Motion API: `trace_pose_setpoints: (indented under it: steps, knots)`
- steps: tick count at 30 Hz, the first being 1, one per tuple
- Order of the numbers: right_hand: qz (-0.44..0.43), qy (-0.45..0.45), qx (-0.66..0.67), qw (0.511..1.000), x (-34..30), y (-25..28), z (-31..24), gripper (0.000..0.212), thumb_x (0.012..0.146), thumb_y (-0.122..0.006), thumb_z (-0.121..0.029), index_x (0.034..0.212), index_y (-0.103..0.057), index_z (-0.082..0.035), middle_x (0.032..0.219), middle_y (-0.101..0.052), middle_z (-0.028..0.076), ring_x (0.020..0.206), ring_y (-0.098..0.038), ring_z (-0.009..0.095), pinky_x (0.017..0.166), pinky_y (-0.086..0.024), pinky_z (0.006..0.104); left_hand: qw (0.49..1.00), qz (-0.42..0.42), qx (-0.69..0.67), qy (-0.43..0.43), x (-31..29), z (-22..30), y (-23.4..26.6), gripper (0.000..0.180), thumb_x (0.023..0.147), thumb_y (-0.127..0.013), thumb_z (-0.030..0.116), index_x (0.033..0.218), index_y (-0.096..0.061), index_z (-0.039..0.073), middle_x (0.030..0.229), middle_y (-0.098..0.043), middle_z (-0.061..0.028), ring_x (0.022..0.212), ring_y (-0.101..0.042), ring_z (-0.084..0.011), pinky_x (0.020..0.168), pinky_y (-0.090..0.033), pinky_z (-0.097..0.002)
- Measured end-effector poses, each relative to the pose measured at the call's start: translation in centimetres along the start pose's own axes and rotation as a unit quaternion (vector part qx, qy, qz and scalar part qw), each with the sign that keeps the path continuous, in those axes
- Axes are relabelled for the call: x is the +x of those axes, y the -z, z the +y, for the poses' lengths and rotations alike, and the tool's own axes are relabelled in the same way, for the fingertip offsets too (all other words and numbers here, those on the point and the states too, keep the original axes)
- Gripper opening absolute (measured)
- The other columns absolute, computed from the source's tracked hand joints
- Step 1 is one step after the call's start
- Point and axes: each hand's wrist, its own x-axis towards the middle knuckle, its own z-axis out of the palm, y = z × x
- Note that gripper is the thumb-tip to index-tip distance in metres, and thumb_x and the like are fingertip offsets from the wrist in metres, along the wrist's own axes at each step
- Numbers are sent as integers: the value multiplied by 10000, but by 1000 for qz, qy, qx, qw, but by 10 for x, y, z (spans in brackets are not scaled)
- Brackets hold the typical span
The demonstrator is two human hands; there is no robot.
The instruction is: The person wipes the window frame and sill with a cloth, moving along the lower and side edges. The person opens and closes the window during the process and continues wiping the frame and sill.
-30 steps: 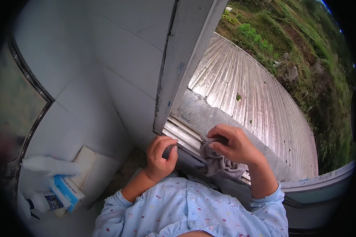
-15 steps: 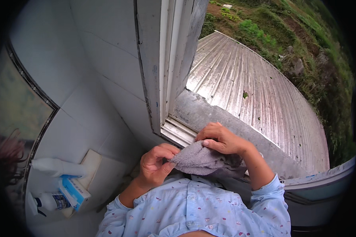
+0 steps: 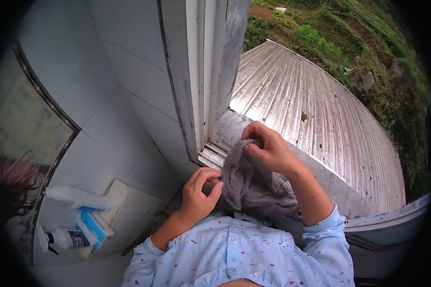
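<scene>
A grey terry cloth (image 3: pixel 254 186) hangs bunched in front of me, just inside the window sill. My right hand (image 3: pixel 269 147) is closed on its upper part, pinching a raised fold between thumb and fingers. On the cloth's left edge, my left hand (image 3: pixel 201 191) is closed in a pinch, with a small dark bit showing at the fingertips; I cannot make out what that bit is. Behind the cloth lies the window track (image 3: pixel 211 157), partly covered by it.
The white window frame (image 3: pixel 191 81) rises at the left of the opening. Outside are a concrete ledge (image 3: pixel 227 126) and a ribbed metal roof (image 3: pixel 311 115). At lower left, a white bottle (image 3: pixel 74 197), a spray bottle (image 3: pixel 64 237) and a blue-and-white box (image 3: pixel 95 228) stand by the tiled wall.
My right hand has lifted a fold of the cloth up off the window track. The left hand has shifted slightly up and right, and the cloth now hangs more upright.
</scene>
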Motion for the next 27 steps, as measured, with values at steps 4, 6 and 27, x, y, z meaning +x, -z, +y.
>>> trace_pose_setpoints:
  steps: [4, 6, 27]
  knots:
    - [-40, 57, -90, 994, 18, -38, -1, 200, 811, -630, 14, 1009, -626, -4, 930, -647, 165, 818, -653, 335, 755, -527, 389, 993, 62, 91, -34, 17, 3, -7, 295, 842, -720, -12, 1121, -639, 39, 1066, -645, -116, 837, -681, -245, 730, -550, -344]
    - [-41, 115, -124, 985, 25, -53, 10, 212, 800, -641, 29, 1007, -651, -15, 955, -642, 143, 833, -664, 320, 768, -537, 384, 983, 69, 163, -39, 19, -7, -10, 298, 844, -718, 22, 1132, -643, 46, 1028, -624, -118, 852, -671, -284, 726, -545, -373]
    - [8, 167, -158, 973, 35, -86, 42, 80, 828, -675, -67, 828, -619, -9, 874, -583, 180, 864, -614, 408, 747, -509, 482, 925, -38, 376, 52, 22, -11, -10, 464, 905, -665, 193, 1324, -592, 8, 901, -671, -163, 802, -667, -391, 713, -529, -497]
